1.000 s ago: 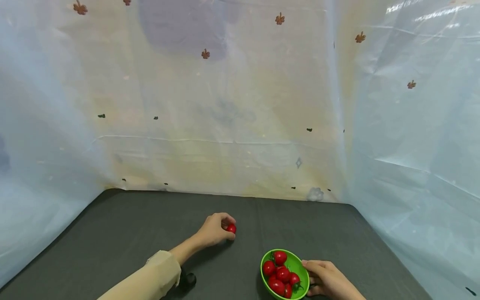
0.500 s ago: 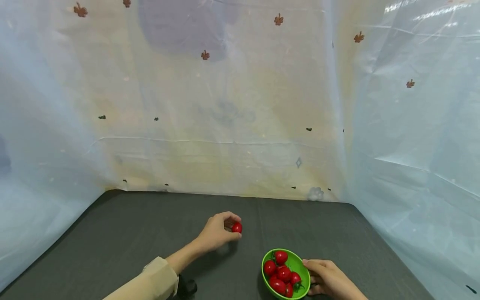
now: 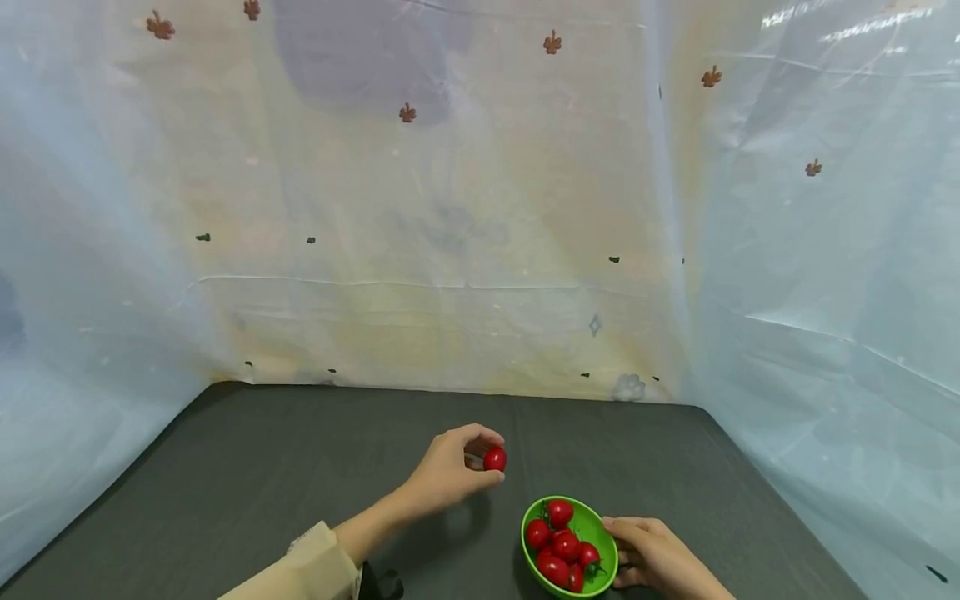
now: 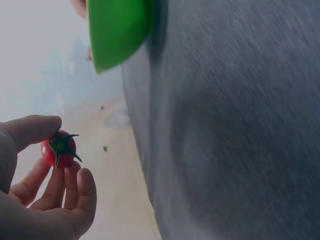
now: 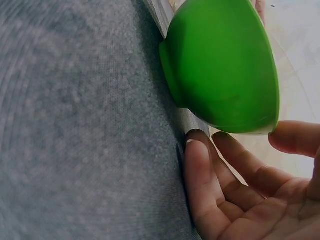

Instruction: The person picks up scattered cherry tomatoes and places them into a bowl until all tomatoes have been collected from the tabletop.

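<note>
My left hand (image 3: 447, 469) pinches a red cherry tomato (image 3: 495, 458) above the dark table, to the upper left of a green bowl (image 3: 590, 522). In the left wrist view the tomato's green calyx (image 4: 61, 145) faces the camera, between thumb and fingertips. Several cherry tomatoes (image 3: 566, 547) lie in the bowl, a few with green stems. At the bowl's right side, my right hand (image 3: 654, 552) holds it: the thumb is at the rim and the fingers sit low against the wall. The right wrist view shows the bowl (image 5: 225, 65) standing on its foot.
A dark grey cloth (image 3: 300, 450) covers the table. Pale patterned sheeting (image 3: 450, 208) encloses the back and both sides, meeting the table along its far edge. A beige sleeve (image 3: 307, 567) covers the left forearm, with a black item (image 3: 378, 586) at the wrist.
My left hand has lifted the cherry tomato slightly and carried it to the right, closer to the bowl. My right hand and the bowl stay in place.
</note>
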Demonstrator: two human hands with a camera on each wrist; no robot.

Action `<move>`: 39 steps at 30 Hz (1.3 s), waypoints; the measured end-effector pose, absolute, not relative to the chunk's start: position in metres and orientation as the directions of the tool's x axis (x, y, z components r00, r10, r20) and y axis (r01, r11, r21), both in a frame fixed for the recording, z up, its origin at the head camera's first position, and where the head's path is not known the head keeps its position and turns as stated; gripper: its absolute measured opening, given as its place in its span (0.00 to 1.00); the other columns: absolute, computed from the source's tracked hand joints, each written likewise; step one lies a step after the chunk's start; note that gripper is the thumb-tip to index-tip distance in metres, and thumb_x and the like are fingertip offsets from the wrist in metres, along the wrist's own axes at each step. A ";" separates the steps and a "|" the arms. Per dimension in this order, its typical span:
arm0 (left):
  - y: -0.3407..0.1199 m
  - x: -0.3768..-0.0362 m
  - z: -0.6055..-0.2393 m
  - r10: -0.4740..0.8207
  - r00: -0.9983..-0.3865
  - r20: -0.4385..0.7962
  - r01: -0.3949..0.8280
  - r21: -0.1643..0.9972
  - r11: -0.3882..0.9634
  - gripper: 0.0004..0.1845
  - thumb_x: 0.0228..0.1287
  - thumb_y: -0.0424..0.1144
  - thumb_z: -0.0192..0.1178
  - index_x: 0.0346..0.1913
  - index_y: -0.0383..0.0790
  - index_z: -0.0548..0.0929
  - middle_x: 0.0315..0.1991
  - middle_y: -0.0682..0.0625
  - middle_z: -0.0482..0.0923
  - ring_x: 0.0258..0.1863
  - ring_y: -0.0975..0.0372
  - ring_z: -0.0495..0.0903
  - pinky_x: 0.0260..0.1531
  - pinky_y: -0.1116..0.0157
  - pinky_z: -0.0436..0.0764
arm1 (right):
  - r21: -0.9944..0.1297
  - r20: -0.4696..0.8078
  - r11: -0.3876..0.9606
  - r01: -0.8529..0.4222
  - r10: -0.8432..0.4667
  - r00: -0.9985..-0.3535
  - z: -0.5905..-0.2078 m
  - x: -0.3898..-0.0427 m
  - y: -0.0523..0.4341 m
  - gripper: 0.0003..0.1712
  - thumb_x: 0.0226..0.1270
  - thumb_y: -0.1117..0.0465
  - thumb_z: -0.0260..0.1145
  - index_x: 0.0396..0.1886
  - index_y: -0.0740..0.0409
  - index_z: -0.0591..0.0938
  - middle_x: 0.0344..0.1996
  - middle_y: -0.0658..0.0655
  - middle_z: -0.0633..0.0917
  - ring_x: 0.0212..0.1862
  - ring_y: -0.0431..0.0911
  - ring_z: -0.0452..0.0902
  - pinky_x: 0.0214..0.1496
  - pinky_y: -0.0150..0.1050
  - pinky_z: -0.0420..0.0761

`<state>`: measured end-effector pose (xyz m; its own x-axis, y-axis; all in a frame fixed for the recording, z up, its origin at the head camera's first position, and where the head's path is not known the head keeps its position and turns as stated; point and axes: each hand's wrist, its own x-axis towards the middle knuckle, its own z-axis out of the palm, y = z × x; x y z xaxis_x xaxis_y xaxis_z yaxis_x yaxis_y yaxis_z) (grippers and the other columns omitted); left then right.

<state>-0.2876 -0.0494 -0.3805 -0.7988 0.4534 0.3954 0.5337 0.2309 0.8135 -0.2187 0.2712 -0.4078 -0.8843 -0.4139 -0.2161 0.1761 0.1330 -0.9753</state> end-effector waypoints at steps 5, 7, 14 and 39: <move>-0.038 -0.277 -0.373 0.477 -0.772 0.419 0.548 0.819 0.168 0.18 0.59 0.34 0.71 0.53 0.42 0.81 0.43 0.54 0.82 0.41 0.59 0.81 0.40 0.64 0.81 | -0.975 -0.216 0.134 0.176 -0.405 -0.888 -0.408 -0.218 0.271 0.27 0.79 0.51 0.52 0.56 0.73 0.78 0.40 0.58 0.85 0.42 0.45 0.83 0.41 0.41 0.82; -0.033 -0.273 -0.370 0.491 -0.758 0.429 0.557 0.818 0.146 0.18 0.59 0.34 0.70 0.52 0.42 0.81 0.43 0.55 0.81 0.42 0.59 0.80 0.42 0.63 0.81 | -0.975 -0.216 0.138 0.174 -0.401 -0.890 -0.409 -0.219 0.271 0.27 0.79 0.51 0.52 0.56 0.74 0.78 0.40 0.57 0.85 0.41 0.45 0.83 0.41 0.41 0.82; -0.015 -0.259 -0.365 0.540 -0.716 0.443 0.576 0.811 0.099 0.16 0.60 0.36 0.70 0.51 0.43 0.82 0.41 0.55 0.82 0.40 0.63 0.81 0.44 0.65 0.80 | -0.972 -0.222 0.157 0.174 -0.375 -0.900 -0.409 -0.219 0.271 0.28 0.79 0.50 0.52 0.55 0.74 0.78 0.40 0.58 0.86 0.41 0.46 0.83 0.40 0.42 0.82; 0.017 -0.260 -0.381 0.630 -0.692 0.352 0.485 0.873 0.045 0.15 0.58 0.34 0.70 0.48 0.39 0.84 0.39 0.58 0.82 0.37 0.68 0.82 0.38 0.71 0.80 | -0.973 -0.224 0.140 0.184 -0.376 -0.899 -0.409 -0.221 0.271 0.29 0.79 0.50 0.52 0.57 0.75 0.77 0.45 0.62 0.85 0.43 0.48 0.83 0.42 0.43 0.82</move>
